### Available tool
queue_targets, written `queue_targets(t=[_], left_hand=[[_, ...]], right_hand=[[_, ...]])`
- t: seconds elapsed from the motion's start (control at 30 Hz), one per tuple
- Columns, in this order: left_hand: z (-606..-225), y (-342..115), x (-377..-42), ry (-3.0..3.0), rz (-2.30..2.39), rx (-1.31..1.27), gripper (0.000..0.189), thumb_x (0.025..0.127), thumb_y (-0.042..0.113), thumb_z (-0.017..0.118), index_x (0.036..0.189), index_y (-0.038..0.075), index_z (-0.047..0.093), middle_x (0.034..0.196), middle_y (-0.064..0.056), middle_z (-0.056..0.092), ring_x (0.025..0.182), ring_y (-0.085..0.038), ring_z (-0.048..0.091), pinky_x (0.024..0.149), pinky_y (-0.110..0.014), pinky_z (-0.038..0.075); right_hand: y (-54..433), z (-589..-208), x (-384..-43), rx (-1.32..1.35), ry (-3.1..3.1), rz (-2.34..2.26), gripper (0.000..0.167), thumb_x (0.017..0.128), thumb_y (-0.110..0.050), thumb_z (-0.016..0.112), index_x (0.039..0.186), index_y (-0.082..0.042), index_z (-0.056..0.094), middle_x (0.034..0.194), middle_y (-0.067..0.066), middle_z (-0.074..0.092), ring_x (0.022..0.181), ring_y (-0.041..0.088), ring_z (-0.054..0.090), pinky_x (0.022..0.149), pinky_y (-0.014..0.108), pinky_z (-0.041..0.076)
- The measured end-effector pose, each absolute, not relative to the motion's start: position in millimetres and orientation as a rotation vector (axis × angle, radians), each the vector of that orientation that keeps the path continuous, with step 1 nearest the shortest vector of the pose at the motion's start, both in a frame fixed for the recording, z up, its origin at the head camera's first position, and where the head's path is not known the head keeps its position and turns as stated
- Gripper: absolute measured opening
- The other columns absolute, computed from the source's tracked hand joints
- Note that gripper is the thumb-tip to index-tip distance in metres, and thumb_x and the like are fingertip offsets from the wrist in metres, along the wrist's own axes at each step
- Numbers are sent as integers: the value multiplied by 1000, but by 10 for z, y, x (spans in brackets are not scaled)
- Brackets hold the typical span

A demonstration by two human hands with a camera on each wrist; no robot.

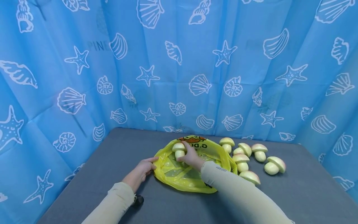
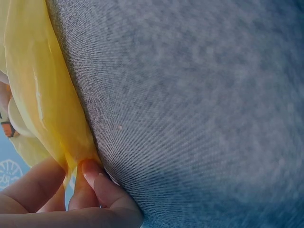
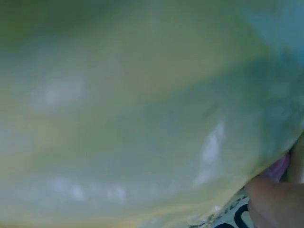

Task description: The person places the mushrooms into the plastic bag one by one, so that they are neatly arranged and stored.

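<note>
In the head view, the right hand [image 1: 193,158] is gripping a mushroom [image 1: 179,147] within the mouth of the yellow bag [image 1: 179,184]; loosening fingers could be dropping it. In the left wrist view, the left hand [image 2: 85,214] is pinching the bag's edge [image 2: 71,145]; slackening could be folding it inward. In the right wrist view, plastic [image 3: 118,133] is crowding close, perhaps snagging that hand.

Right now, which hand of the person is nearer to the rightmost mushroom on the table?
The right hand. It holds another mushroom at the opening of the yellow bag, left of the rightmost mushroom; the left hand pinches the bag's left edge, farther away.
</note>
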State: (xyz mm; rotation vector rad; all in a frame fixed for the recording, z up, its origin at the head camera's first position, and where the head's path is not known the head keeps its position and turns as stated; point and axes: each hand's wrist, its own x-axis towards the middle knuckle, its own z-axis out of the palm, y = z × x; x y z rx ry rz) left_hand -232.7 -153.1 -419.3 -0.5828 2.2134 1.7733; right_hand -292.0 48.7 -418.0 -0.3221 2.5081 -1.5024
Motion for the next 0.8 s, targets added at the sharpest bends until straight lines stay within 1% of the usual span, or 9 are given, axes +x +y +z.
queue_targets(t=[0.07, 0.13, 0.23, 0.27, 0.4, 0.47, 0.53, 0.67, 0.8], left_hand=[[-4190, -1527, -2331, 2210, 1771, -588, 55, 90, -8, 52, 141, 10, 53, 147, -21, 42, 118, -30, 47, 89, -40, 39], [-4197, -1530, -2340, 2210, 1771, -587, 55, 90, -8, 52, 141, 10, 52, 148, -22, 40, 121, -32, 46, 90, -41, 39], [-4212, -1523, -2351, 2212, 1781, -595, 54, 90, -9, 52, 142, 8, 51, 149, -23, 37, 127, -35, 42, 95, -45, 37], [-4221, -1527, -2355, 2213, 1780, -595, 54, 90, -9, 52, 142, 8, 50, 149, -23, 37, 127, -36, 42, 95, -45, 37], [-4211, -1533, -2336, 2215, 1781, -584, 54, 91, -8, 52, 142, 9, 50, 149, -23, 37, 129, -37, 41, 97, -47, 36], [-4208, -1543, -2333, 2217, 1778, -574, 54, 91, -8, 52, 142, 9, 51, 149, -23, 38, 129, -37, 41, 97, -46, 37], [-4189, -1545, -2326, 2217, 1769, -573, 54, 91, -8, 52, 142, 10, 51, 149, -23, 38, 128, -36, 41, 94, -44, 38], [-4188, -1543, -2332, 2212, 1766, -575, 53, 91, -8, 52, 141, 10, 52, 148, -22, 39, 126, -35, 43, 90, -41, 39], [-4200, -1523, -2333, 2208, 1779, -581, 53, 91, -8, 52, 141, 9, 51, 148, -23, 40, 127, -36, 43, 93, -44, 38]], right_hand=[[487, -4203, -2922, -271, 2486, -1522, 89, 84, -1, 74, 154, -5, 19, 136, 25, 43, 115, 40, 51, 86, 50, 49], [484, -4213, -2925, -232, 2472, -1533, 89, 85, -3, 74, 153, -2, 17, 128, 24, 49, 109, 37, 54, 83, 47, 50], [478, -4216, -2931, -187, 2455, -1538, 86, 85, -5, 74, 151, 1, 19, 116, 21, 52, 101, 33, 57, 79, 44, 51], [477, -4216, -2934, -182, 2447, -1544, 85, 85, -5, 74, 151, 2, 20, 115, 20, 52, 100, 32, 57, 79, 43, 50], [472, -4207, -2933, -156, 2407, -1573, 86, 84, -5, 75, 151, 3, 21, 119, 22, 52, 105, 33, 55, 83, 45, 50], [469, -4204, -2936, -148, 2397, -1576, 85, 84, -6, 75, 150, 4, 22, 118, 21, 53, 104, 33, 55, 83, 44, 50], [465, -4201, -2939, -148, 2397, -1569, 85, 84, -7, 76, 149, 6, 23, 114, 21, 54, 101, 32, 56, 82, 44, 50], [466, -4199, -2945, -147, 2402, -1552, 83, 83, -8, 77, 147, 8, 27, 113, 20, 55, 99, 31, 57, 83, 43, 49], [495, -4194, -2946, -176, 2395, -1540, 84, 82, -7, 78, 146, 10, 27, 121, 23, 53, 106, 34, 56, 88, 45, 48]])
